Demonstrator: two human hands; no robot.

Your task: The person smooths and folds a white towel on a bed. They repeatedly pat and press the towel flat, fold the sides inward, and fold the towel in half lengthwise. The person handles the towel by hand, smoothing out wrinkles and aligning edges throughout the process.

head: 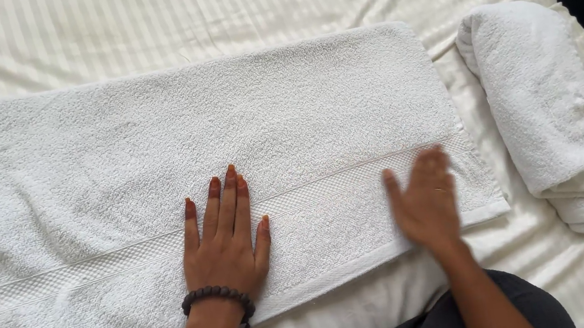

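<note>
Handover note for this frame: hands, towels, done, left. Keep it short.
Left hand: open, flat on the large white terry towel, near its woven band.
Right hand: open, motion-blurred, on or just over the same towel near its right end.
Large towel lies spread lengthwise on the striped white bed sheet.
Done: a second white towel lies folded at right.
Left: the large towel is not folded small.

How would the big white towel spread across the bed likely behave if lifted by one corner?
The flat towel looks like thick terry cloth, so it would probably droop and unfold rather than hold shape. Lying under the left hand and right hand on the striped sheet, it likely drags rather than slides.
</note>
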